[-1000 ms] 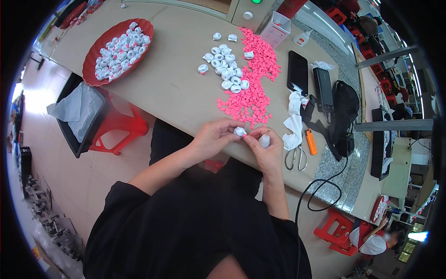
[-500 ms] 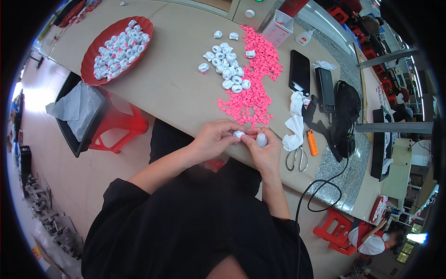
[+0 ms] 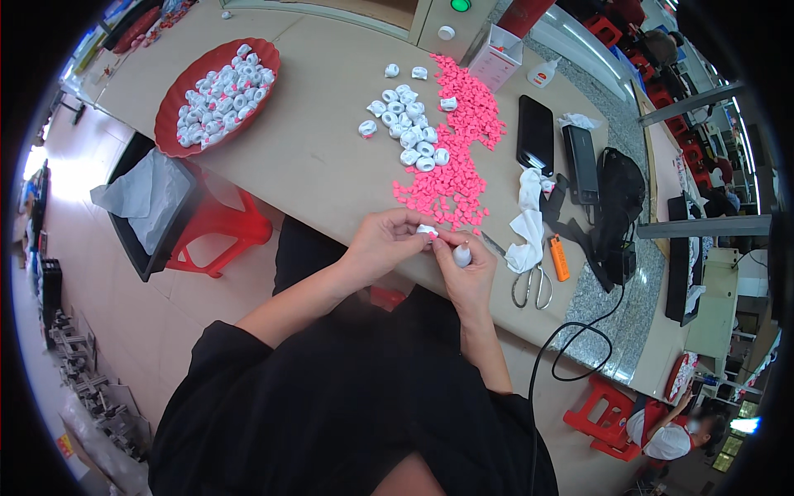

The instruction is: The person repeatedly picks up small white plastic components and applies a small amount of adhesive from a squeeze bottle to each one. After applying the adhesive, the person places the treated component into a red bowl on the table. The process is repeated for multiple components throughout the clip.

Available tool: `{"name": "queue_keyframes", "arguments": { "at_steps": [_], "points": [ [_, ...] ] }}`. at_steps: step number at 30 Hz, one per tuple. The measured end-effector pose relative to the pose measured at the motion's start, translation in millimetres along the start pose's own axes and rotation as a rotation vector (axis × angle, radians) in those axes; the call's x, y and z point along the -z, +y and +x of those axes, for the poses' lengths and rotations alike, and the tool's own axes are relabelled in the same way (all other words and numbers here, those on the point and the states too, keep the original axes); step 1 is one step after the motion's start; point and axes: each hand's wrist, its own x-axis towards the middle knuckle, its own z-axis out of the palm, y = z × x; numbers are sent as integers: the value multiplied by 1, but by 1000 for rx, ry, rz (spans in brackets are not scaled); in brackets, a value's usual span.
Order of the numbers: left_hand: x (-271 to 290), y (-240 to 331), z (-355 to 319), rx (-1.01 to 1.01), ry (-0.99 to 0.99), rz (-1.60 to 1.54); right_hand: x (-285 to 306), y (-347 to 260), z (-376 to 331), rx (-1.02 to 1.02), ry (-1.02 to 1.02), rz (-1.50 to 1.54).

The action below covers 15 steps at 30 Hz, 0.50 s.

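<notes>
Near the table's front edge, my left hand (image 3: 387, 240) pinches a small white ring-like piece (image 3: 427, 230) with a pink bit on its near side. My right hand (image 3: 468, 285) is curled round a small white squeeze bottle (image 3: 462, 255), its narrow tip pointing away from me. The right thumb and fingertips also meet the white piece, so both hands touch it. Just beyond my fingers spreads a pile of small pink pieces (image 3: 447, 186). A cluster of white ring-like pieces (image 3: 405, 116) lies along the pile's left side.
A red scalloped bowl (image 3: 165, 132) of white pieces stands at the far left. To the right lie scissors (image 3: 532, 289), an orange lighter-like item (image 3: 559, 259), white cloth (image 3: 526, 231), a black phone (image 3: 536, 135) and a black cable (image 3: 571, 376). A black tray (image 3: 149, 260) rests on a red stool.
The white piece has turned in my fingers, so more of its pink bit shows. The bottle has tipped and its tip is now visible. The whole view has shifted slightly.
</notes>
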Motion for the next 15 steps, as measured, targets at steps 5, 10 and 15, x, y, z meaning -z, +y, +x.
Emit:
{"name": "queue_keyframes", "arguments": {
  "at_steps": [5,10,15],
  "points": [
    [-3,0,0,23,41,-10,-4,2,0,246,42,-150],
    [-3,2,2,65,60,46,-5,7,-1,329,66,-217],
    [-3,3,2,84,66,33,-7,9,-1,355,68,-220]
  ]
}}
